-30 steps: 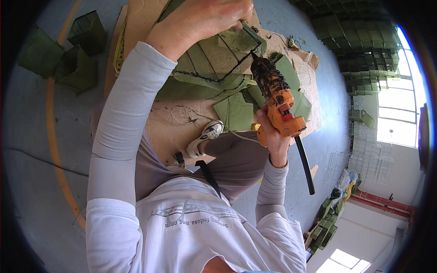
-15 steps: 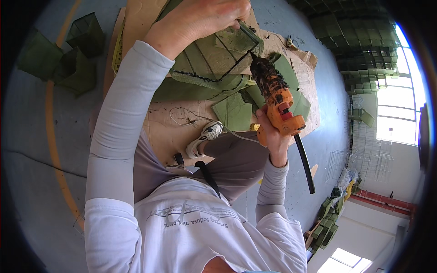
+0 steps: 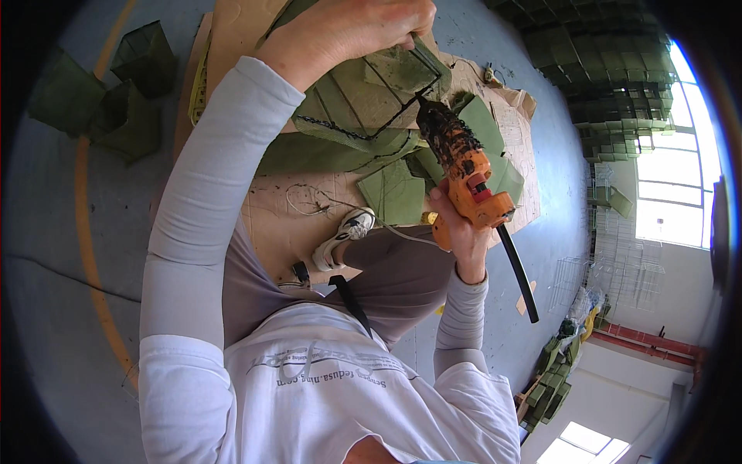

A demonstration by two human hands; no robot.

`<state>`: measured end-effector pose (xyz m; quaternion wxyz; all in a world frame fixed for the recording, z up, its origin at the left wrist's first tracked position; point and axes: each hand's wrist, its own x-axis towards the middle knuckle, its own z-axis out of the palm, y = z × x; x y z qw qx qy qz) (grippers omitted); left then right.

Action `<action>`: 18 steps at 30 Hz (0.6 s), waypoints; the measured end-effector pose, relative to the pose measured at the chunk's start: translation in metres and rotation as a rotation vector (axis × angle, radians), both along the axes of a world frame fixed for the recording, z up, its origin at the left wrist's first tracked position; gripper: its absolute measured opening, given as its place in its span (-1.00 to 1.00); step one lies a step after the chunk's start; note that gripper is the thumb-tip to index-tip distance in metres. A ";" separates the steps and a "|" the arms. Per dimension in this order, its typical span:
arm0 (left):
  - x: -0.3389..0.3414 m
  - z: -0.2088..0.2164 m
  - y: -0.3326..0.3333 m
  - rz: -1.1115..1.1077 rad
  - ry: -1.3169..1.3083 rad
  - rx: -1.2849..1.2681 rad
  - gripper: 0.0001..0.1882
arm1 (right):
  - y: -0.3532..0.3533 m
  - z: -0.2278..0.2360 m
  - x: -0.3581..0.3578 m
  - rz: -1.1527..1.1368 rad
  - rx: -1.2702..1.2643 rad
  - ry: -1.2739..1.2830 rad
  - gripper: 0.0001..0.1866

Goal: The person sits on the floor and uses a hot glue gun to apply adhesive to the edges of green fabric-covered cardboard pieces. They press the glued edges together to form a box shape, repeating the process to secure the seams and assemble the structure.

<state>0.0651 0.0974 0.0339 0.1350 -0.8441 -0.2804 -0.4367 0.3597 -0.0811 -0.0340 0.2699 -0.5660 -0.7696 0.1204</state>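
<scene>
An orange hot glue gun [image 3: 478,185], its front half caked in dark residue, is gripped in my right hand [image 3: 461,236]. A black glue stick [image 3: 518,271] juts from its back end. The gun's nozzle is at a black bead of glue on a green, box-like piece [image 3: 352,100]. Black lines of glue run along that piece's edges and seams. My left hand [image 3: 352,31] reaches over the top and pinches the piece's upper edge; part of the fingers is cut off by the frame. A thin cord [image 3: 402,232] trails beside the gun.
Brown cardboard [image 3: 278,201] covers the floor under the work, with loose green panels [image 3: 394,193] on it. Green open boxes [image 3: 145,60] stand at the left near an orange floor line [image 3: 83,209]. Stacked green boxes [image 3: 595,54] and wire racks [image 3: 630,247] are at the right.
The glue gun and its nozzle have shifted slightly left and down along the green piece's edge. My left hand has moved a little to the right, still on the piece.
</scene>
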 end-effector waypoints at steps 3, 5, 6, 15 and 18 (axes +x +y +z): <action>-0.001 0.004 -0.001 -0.005 0.014 -0.060 -0.78 | -0.003 0.000 -0.002 -0.009 -0.039 -0.001 -0.71; -0.003 0.005 -0.002 -0.022 0.004 -0.046 -0.79 | -0.002 0.001 -0.002 0.000 -0.030 -0.007 -0.71; -0.003 0.005 -0.002 -0.008 0.018 -0.062 -0.79 | 0.001 0.003 -0.001 0.015 0.001 -0.017 -0.71; -0.004 -0.004 0.006 -0.067 -0.096 0.108 -0.80 | 0.013 0.010 0.000 -0.088 -0.142 0.212 -0.79; -0.002 -0.001 0.008 -0.015 -0.024 -0.041 -0.81 | 0.016 0.023 -0.011 -0.157 -0.230 0.327 -0.80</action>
